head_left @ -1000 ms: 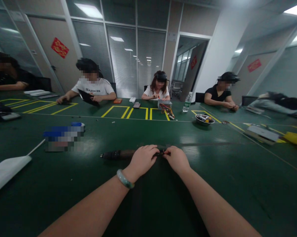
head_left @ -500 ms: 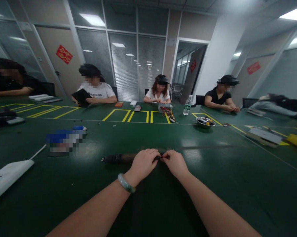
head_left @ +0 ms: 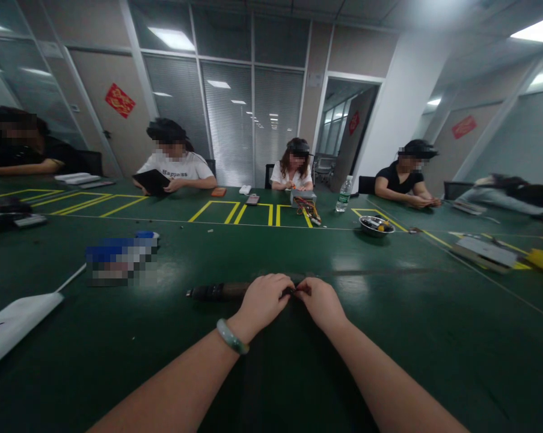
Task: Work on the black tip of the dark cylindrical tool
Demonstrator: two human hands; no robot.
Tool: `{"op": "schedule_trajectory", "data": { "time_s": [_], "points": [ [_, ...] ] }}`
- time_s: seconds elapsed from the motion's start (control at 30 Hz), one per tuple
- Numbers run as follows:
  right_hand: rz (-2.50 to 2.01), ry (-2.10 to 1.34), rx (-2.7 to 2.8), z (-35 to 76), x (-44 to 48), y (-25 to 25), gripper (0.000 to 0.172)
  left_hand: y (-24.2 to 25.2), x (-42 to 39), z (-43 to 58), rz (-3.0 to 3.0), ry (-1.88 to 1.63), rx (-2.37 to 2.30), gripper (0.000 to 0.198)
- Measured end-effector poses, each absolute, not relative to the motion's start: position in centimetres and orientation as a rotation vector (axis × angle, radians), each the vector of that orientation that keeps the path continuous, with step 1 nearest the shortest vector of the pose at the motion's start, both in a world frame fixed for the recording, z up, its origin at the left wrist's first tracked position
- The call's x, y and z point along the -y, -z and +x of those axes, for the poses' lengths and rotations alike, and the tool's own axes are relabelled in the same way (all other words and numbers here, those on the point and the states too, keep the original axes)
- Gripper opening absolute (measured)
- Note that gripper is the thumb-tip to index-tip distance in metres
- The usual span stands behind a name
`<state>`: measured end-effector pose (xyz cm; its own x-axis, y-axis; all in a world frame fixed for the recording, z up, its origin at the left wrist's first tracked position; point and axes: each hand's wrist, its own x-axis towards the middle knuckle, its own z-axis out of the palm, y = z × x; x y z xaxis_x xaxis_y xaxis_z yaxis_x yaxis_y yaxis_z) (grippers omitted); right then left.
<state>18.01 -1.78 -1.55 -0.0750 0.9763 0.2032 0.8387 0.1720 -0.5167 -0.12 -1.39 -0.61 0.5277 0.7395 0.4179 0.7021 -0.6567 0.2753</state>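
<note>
Got left hand [head_left: 264, 300] clamped over dark brown cylinder [head_left: 221, 291] with black ringed, tapered end and metal tip, lying flat mid-table on green table [head_left: 411, 313], tip toward left edge. Got right hand [head_left: 320, 300] just beside left, fingertips drawn in at cylinder's right end. Can't tell grip or contents there: too dark, mostly covered.

Looks like fine fingertip work on that end, not lifting. Probably calls for firm left hold, small right-hand moves, no rolling.

Can't see near edge; runs below view. Have widest room toward right edge, as far as flat white-grey box [head_left: 485, 254]. Less toward left edge: watch for blurred blue-and-white object [head_left: 118, 255] and white tapered object [head_left: 18, 328] with thin white cord. Toward far edge, mind round silver metal bowl [head_left: 376, 226] and clear plastic bottle [head_left: 344, 193] with green label, both well apart from hands.
</note>
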Motion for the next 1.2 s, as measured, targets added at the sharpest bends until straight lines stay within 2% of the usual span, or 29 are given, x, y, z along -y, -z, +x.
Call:
{"op": "schedule_trajectory", "data": {
  "time_s": [0.17,0.4,0.7,0.97,1.2],
  "points": [
    [-1.703,-0.209,2.035,17.9,2.0,1.6,0.001,0.6,1.4,-0.1,2.676,-0.787,-1.275,0.022],
    [-1.794,-0.48,1.957,19.0,2.5,1.2,0.014,0.5,1.6,-0.2,2.671,-0.782,-1.294,0.02],
    [-1.98,-0.47,2.032,20.3,3.0,-0.2,0.002,0.4,1.6,-0.2,2.665,-0.763,-1.293,0.02],
    [-1.778,-0.254,1.969,19.3,2.0,0.3,0.005,0.4,1.6,-0.2,2.678,-0.742,-1.294,0.023],
    [-1.654,-0.308,2.013,19.0,1.2,1.2,0.006,0.6,1.4,-0.2,2.693,-0.761,-1.284,0.022]
  ]
}}
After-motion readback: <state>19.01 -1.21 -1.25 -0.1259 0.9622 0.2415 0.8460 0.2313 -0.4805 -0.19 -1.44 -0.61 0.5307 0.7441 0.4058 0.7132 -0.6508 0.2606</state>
